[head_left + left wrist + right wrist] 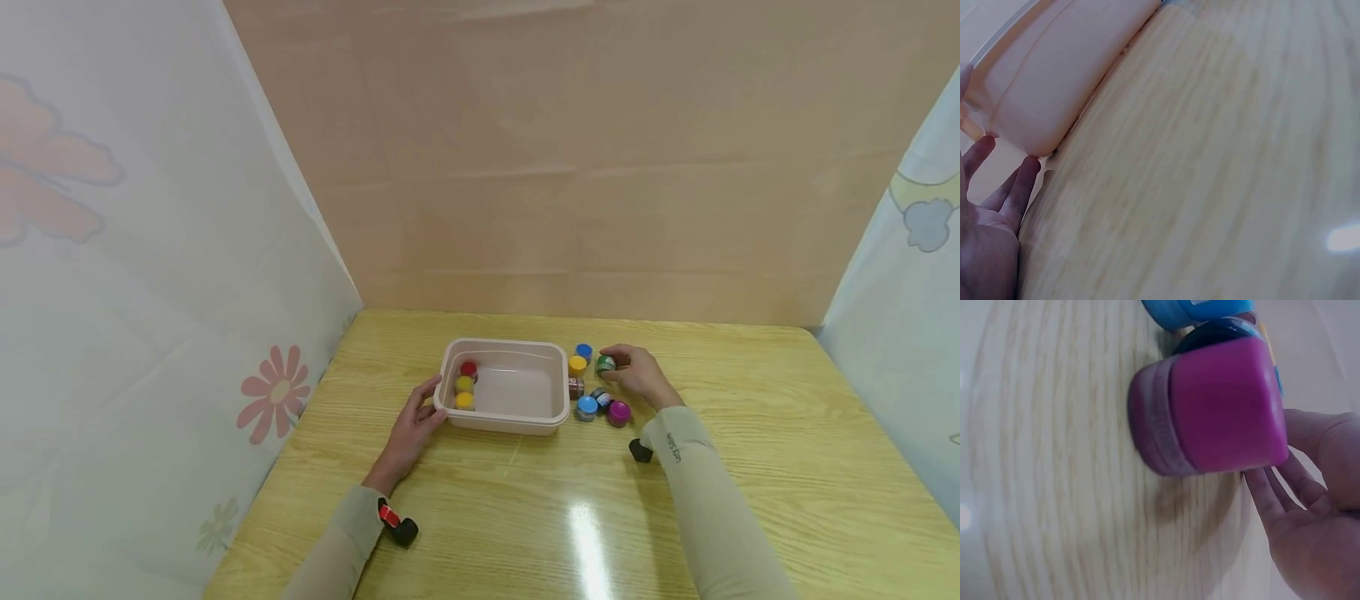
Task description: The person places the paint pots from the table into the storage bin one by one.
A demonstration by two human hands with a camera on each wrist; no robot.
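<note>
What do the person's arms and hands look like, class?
The left hand and right hand wear no gloves. The left sleeve and right sleeve are long and pale greyish-beige; the right one bears small dark lettering. A black piece with a red part shows at the left wrist, another black piece at the right.

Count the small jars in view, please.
10. In the box: red jar, dull yellow jar, bright yellow jar. Right of it: blue jar, golden jar, brownish-red jar, dark jar, light-blue jar, magenta jar; green jar at the right hand. Others may be hidden.
</note>
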